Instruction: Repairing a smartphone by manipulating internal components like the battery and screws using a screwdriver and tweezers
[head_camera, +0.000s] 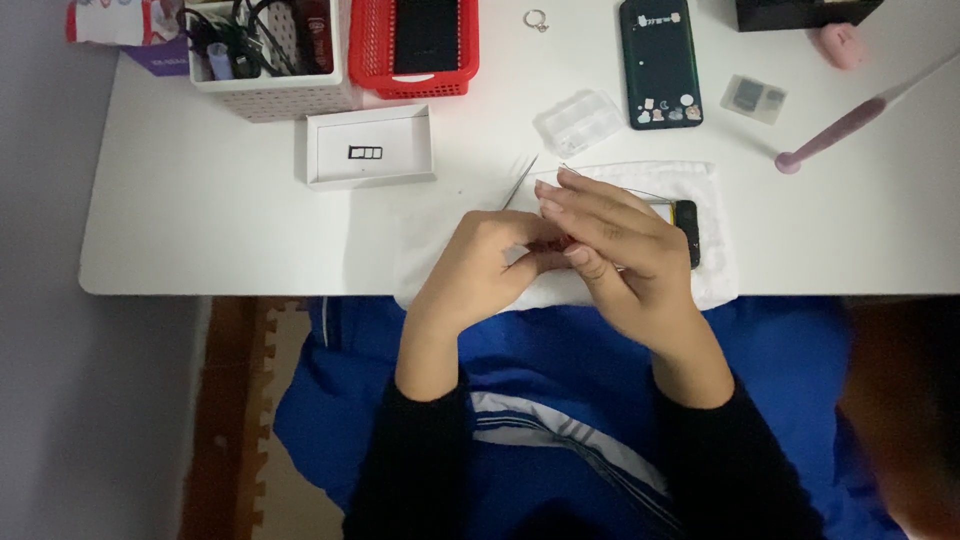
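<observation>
Your left hand (490, 262) and right hand (610, 245) meet over a white cloth (715, 270) spread at the near edge of the white surface (200, 220). Your left grip is curled shut, fingertips pressed against a small red item (563, 242) that is mostly hidden, so you cannot tell what it is. Your right fingers lie extended over a small black and yellow device (684, 225) resting on the cloth; whether that grip pinches anything cannot be told. Thin metal tweezers (520, 180) lie just beyond your left hand, at the cloth's far edge. Farther back sit a white box lid (370, 148), a clear plastic case (580, 120), a dark phone (660, 62), a red basket (413, 48), a white bin (265, 95) of cables, and a pink tool (850, 122) to your right.
</observation>
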